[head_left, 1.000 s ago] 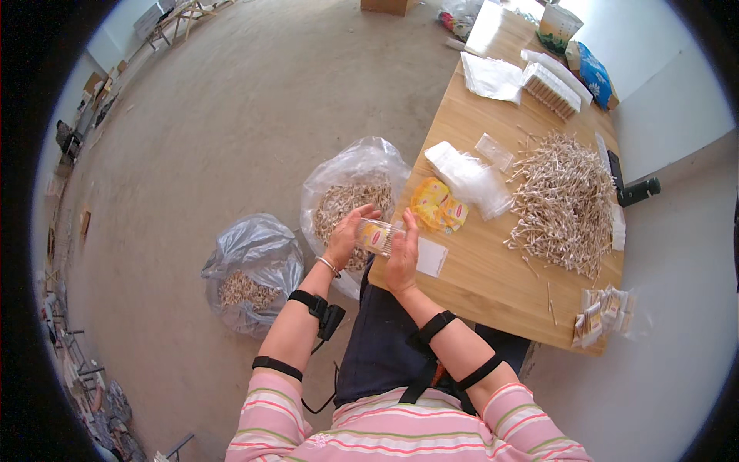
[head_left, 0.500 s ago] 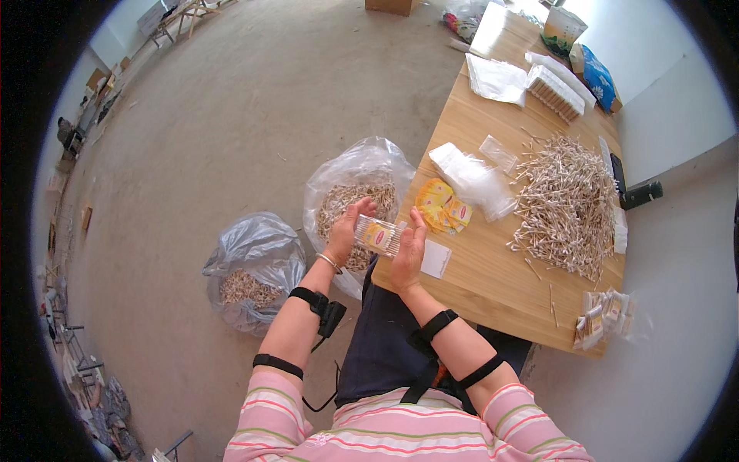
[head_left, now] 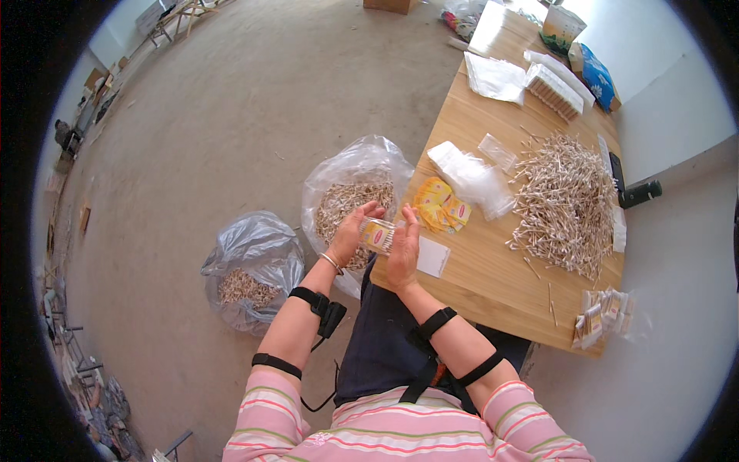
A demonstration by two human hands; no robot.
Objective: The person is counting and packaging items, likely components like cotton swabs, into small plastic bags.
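Between my two hands is a small clear pack of cotton swabs point(head_left: 376, 234) with a yellow and red label card. My left hand point(head_left: 348, 237) grips its left end, a bangle at the wrist. Against its right end presses my right hand point(head_left: 402, 258), the palm covering part of the pack. Both hands are in front of the table's near left corner, over the edge of a clear bag. Beside my right hand, yellow label cards point(head_left: 441, 206) lie fanned on the table, with a white card point(head_left: 433, 256) nearer to me.
A big heap of loose cotton swabs point(head_left: 566, 204) covers the right of the wooden table point(head_left: 493, 296). Clear plastic sleeves point(head_left: 471, 177) lie left of it, filled packs point(head_left: 604, 316) at the near right corner. Two plastic bags of swabs point(head_left: 358, 158) point(head_left: 254, 239) stand on the floor.
My hands have come closer together around the pack, and my right hand has shifted slightly left, covering more of its right end.
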